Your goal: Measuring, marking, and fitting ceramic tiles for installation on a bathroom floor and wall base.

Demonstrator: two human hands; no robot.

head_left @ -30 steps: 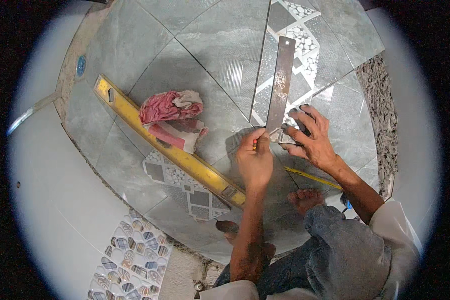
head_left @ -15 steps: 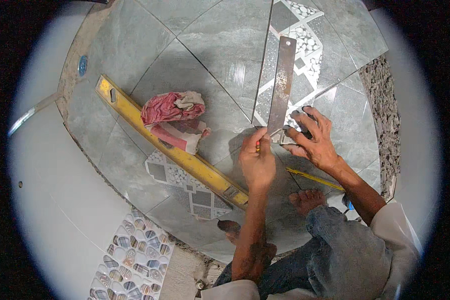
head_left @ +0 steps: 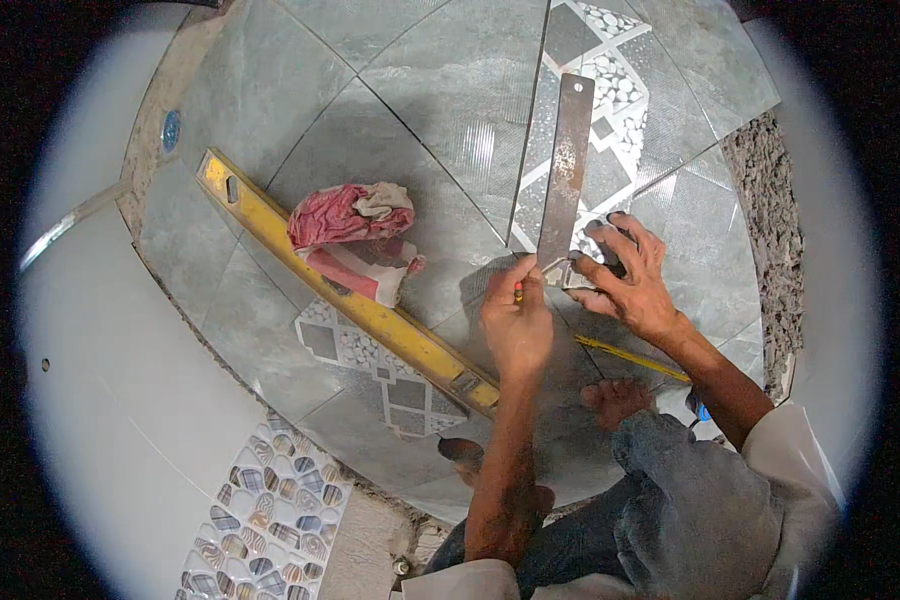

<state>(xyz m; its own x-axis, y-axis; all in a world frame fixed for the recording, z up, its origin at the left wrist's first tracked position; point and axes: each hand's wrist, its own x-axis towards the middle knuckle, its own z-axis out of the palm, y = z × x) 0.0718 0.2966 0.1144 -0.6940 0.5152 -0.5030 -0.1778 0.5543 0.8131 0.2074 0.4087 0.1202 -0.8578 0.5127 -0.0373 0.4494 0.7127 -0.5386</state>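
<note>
Right hand [head_left: 630, 280] is spread flat, pressing down the near end of a rusty metal ruler [head_left: 566, 170] lying on the grey floor tiles [head_left: 440, 120]. Left hand [head_left: 517, 318] is pinched around what looks like a pencil at the ruler's edge. Yellow level [head_left: 340, 290] and a red rag [head_left: 355, 235] sit off to the left.

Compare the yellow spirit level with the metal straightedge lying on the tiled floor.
The spirit level is yellow and thick-bodied; the straightedge is flat, grey and rust-stained. The level lies diagonally, untouched by either hand, a red cloth against it; the straightedge runs nearly upright, the right hand pressing its near end. Both are long, straight tools.
</note>
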